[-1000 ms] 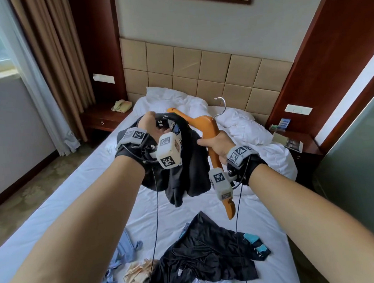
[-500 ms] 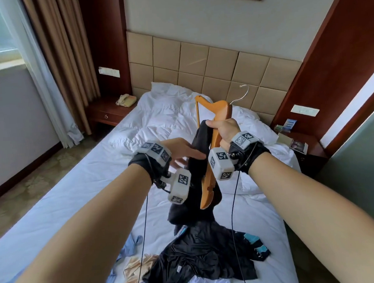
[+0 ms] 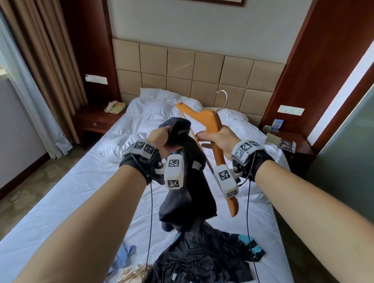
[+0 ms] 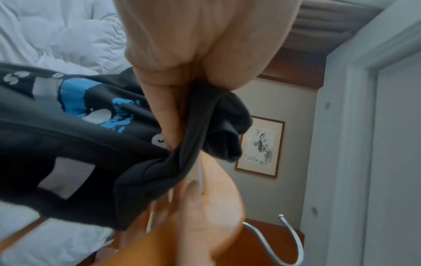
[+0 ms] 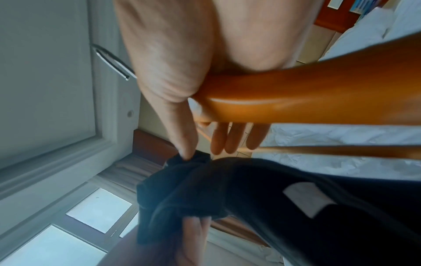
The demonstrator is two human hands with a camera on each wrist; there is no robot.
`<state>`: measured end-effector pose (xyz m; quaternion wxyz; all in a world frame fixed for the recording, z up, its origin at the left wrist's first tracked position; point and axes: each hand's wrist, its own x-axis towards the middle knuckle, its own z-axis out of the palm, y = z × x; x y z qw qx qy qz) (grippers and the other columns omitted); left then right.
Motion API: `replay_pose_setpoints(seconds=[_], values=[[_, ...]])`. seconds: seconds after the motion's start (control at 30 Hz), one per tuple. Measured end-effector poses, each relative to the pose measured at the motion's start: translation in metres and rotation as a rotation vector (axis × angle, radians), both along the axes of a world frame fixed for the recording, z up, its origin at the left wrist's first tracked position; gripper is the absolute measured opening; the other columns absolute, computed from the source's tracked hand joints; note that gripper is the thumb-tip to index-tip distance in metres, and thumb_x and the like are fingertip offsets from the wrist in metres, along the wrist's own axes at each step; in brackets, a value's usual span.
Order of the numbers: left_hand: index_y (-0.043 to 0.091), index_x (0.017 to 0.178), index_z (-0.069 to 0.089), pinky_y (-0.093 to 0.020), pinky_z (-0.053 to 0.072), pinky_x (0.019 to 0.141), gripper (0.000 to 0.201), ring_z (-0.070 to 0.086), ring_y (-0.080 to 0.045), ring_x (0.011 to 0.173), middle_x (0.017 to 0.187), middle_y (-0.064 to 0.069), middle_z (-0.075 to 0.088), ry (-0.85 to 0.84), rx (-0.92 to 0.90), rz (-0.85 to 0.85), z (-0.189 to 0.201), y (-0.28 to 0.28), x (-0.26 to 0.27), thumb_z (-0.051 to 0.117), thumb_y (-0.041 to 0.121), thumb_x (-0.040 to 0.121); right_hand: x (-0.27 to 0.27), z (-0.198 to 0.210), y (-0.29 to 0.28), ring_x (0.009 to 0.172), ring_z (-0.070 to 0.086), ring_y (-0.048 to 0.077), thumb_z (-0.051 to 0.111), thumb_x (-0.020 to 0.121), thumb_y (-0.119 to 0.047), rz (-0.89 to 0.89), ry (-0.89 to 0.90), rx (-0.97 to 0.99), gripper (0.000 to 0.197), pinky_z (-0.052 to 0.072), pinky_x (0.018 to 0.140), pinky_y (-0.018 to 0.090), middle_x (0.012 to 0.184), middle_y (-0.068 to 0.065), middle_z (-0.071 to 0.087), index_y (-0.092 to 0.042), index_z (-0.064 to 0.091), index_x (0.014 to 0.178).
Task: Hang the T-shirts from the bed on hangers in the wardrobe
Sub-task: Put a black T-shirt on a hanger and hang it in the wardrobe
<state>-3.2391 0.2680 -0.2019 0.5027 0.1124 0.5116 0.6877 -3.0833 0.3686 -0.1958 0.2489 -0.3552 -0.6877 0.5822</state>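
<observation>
A black T-shirt [image 3: 188, 185] with a blue and white print [image 4: 91, 111] hangs above the bed. My left hand [image 3: 162, 137] grips its bunched top edge, fingers [image 4: 164, 108] curled round the fabric. Just to the right, my right hand [image 3: 212, 139] holds an orange wooden hanger [image 3: 211, 121] by its middle. Its metal hook [image 3: 223, 99] points up and one arm points down toward me. In the right wrist view the hanger [image 5: 296, 102] lies across my palm, and one fingertip touches the T-shirt [image 5: 227, 189]. Part of the hanger's thin bar is hidden behind the shirt.
A second black T-shirt [image 3: 199, 258], a light blue garment [image 3: 123, 254] and a beige one [image 3: 133, 278] lie on the white bed [image 3: 79, 191] near me. Pillows [image 3: 157, 95] sit at the padded headboard. Bedside tables flank the bed; the left one holds a telephone [image 3: 114, 106].
My left hand, loose beside the shirt half a second ago, now grips its bunched top and holds it higher. The hanger has tilted, with its far arm now pointing up to the left.
</observation>
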Motion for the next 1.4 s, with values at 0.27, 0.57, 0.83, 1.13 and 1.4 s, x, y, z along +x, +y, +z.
replay_pose_setpoints(seconds=[0.27, 0.57, 0.83, 1.13, 1.4], values=[[0.005, 0.096, 0.061, -0.029, 0.058, 0.051, 0.022, 0.064, -0.022, 0.075, 0.086, -0.013, 0.064, -0.052, 0.066, 0.086, 0.012, -0.007, -0.008, 0.040, 0.006, 0.103, -0.009, -0.018, -0.014, 0.093, 0.072, 0.032, 0.086, 0.071, -0.013, 0.083, -0.252, 0.192, 0.033, 0.056, 0.093, 0.048, 0.098, 0.017, 0.074, -0.007, 0.069, 0.098], [0.002, 0.107, 0.052, -0.034, 0.060, 0.064, 0.013, 0.064, -0.028, 0.079, 0.096, -0.019, 0.059, 0.020, -0.002, 0.053, 0.016, -0.030, -0.013, 0.054, 0.012, 0.099, -0.031, -0.009, -0.029, 0.073, 0.063, 0.019, 0.073, 0.084, -0.025, -0.012, -0.218, 0.348, 0.015, 0.051, 0.067, 0.031, 0.079, 0.001, 0.065, -0.016, 0.062, 0.092], [0.003, 0.118, 0.067, -0.029, 0.059, 0.083, 0.028, 0.071, -0.018, 0.081, 0.094, -0.011, 0.073, 0.572, -0.164, -0.238, 0.005, -0.039, -0.014, 0.064, -0.004, 0.090, -0.035, -0.004, -0.034, 0.064, 0.056, 0.013, 0.074, 0.083, -0.026, 0.044, -0.241, 0.417, 0.024, 0.043, 0.062, 0.025, 0.067, -0.005, 0.056, -0.023, 0.054, 0.070], [0.007, 0.099, 0.068, -0.031, 0.058, 0.079, 0.019, 0.068, -0.017, 0.083, 0.092, -0.007, 0.070, 0.710, -0.186, -0.270, 0.007, -0.025, 0.002, 0.049, 0.008, 0.094, -0.019, 0.003, -0.031, 0.079, 0.068, 0.021, 0.077, 0.079, -0.019, 0.127, -0.338, 0.439, 0.014, 0.052, 0.080, 0.034, 0.081, 0.003, 0.069, -0.013, 0.068, 0.088], [0.010, 0.078, 0.048, -0.027, 0.037, 0.053, 0.016, 0.035, -0.016, 0.048, 0.056, -0.004, 0.039, 0.591, -0.239, -0.360, 0.015, -0.019, 0.012, 0.046, 0.017, 0.092, -0.009, 0.007, -0.021, 0.084, 0.070, 0.028, 0.073, 0.079, -0.021, 0.018, -0.350, 0.404, 0.025, 0.055, 0.078, 0.039, 0.091, 0.013, 0.073, -0.003, 0.068, 0.095]])
